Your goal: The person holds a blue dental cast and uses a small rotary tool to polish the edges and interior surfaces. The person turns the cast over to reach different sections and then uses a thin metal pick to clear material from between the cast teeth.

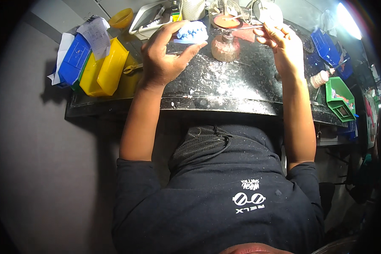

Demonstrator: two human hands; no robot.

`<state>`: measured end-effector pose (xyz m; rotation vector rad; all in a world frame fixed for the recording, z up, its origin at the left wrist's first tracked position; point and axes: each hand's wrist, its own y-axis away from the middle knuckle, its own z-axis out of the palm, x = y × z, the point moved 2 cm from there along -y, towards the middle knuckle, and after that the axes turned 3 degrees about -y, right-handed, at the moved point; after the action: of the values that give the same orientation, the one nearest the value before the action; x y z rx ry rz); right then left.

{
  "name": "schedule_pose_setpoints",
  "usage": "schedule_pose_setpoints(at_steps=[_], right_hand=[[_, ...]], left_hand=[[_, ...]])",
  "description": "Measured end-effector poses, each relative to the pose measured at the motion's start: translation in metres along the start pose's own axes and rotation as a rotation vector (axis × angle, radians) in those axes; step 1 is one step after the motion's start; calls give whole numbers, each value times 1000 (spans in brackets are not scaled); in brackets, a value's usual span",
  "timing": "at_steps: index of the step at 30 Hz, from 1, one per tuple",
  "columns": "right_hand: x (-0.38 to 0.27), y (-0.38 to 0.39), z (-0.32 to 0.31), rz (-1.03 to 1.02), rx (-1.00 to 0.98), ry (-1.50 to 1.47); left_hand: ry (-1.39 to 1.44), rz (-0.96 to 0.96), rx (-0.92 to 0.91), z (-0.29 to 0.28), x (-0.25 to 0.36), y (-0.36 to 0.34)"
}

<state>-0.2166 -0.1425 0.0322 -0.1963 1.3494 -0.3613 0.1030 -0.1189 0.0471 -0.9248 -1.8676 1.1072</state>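
Left hand [163, 53] is wrapped around a blue dental cast [191, 33], fingers over the top and thumb underneath, holding it up just above the back part of the dark workbench [224, 91]. Teeth side of the cast faces up/outward afaict. Right hand [281, 44] is pinching a thin metal tool [247, 28] between thumb and fingertips, w/ the tip pointing left toward a small round dish of pinkish-orange stuff [225, 20]. Right below that dish sits a brownish glass burner [225, 47], between the two hands. Can't tell if there's a flame.

Bench top is dusted w/ white powder. On the left edge: yellow bins [108, 67] and a blue bin [74, 59] w/ paper slips [95, 34] lying on them, plus a yellow bowl [121, 17] further back. Right side has blue bins [326, 46], a green bin [338, 97] and a small white bottle [319, 78] lying near them. White tray [150, 17] at the back, contents too cluttered to make out.
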Motion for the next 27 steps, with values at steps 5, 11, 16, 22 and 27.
schedule_pose_setpoints(at_steps=[5,11,16,22,27], right_hand=[[-19,14,34,-129,-69,-77],[-31,22,61,-176,-152,-39],[-34,25,67,-201,-161,7],[-37,29,70,-199,-186,32],[-36,29,71,-193,-184,36]], left_hand=[[-70,105,-30,0,5,-6],[-80,105,-62,2,3,-5],[-88,108,-69,2,5,-5],[-83,118,-70,2,4,-5],[-83,107,-77,2,5,-4]])
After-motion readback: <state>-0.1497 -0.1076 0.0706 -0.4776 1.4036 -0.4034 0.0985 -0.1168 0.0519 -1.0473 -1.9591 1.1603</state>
